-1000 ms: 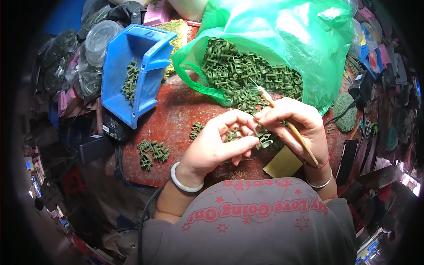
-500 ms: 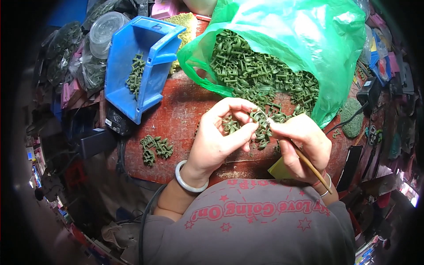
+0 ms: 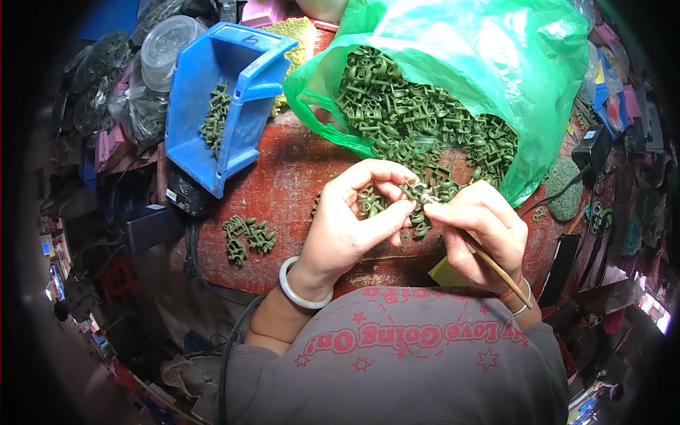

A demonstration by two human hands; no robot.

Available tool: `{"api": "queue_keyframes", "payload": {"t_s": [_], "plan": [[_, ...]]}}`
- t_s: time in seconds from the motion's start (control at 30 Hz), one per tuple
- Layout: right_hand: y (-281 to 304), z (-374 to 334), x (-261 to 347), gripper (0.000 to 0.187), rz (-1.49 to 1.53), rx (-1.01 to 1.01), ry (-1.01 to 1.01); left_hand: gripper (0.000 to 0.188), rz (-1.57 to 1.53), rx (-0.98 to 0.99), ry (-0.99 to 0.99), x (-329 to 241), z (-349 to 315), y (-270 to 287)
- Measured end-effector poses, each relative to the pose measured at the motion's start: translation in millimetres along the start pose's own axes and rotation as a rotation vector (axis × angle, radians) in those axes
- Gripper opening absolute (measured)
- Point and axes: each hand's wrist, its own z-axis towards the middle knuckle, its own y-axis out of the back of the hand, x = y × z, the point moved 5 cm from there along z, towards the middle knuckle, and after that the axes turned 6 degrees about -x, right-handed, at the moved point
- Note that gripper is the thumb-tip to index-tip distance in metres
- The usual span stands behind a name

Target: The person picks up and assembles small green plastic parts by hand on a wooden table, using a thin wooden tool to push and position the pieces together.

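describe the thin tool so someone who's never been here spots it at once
Start at the big green plastic bag, lying open on the red table. Below its mouth in the picture, find the right hand. It grips the tool: a slim, straight brown rod slanting down past the wrist, unlike the small, curled green pieces nearby.

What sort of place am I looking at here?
Probably a cluttered workshop: there's a worn red table, a green bag holding many small green parts, and a blue bin with more inside.
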Motion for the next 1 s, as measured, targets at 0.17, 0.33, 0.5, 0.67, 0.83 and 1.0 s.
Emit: {"api": "queue_keyframes", "payload": {"t_s": [0.17,0.33,0.5,0.67,0.83,1.0], "plan": [[12.5,6.6,-1.9,0.03,0.179,-0.026,-0.033,0.026,-0.06,-0.019,-0.055,0.5,0.4,1.2],[12.6,1.2,-22.7,0.021,-0.196,-0.052,-0.181,0.041,-0.407,0.078,-0.089,-11.4,2.7,2.2],[-6.8,3.8,-18.7,0.029,-0.323,0.143,-0.034,0.022,-0.6,0.156,-0.075,-0.7,5.6,8.9],[-0.9,0.5,-23.6,0.032,-0.292,0.194,-0.083,0.006,-0.474,0.032,0.0,0.3,5.6,7.0],[4.9,4.4,-18.1,0.033,-0.172,0.19,-0.12,0.01,-0.138,-0.065,0.029,1.9,1.8,2.3],[16.1,-0.4,-13.7,0.034,0.077,-0.063,-0.074,0.018,0.03,0.07,0.177,10.9,1.0,-8.4]]}}
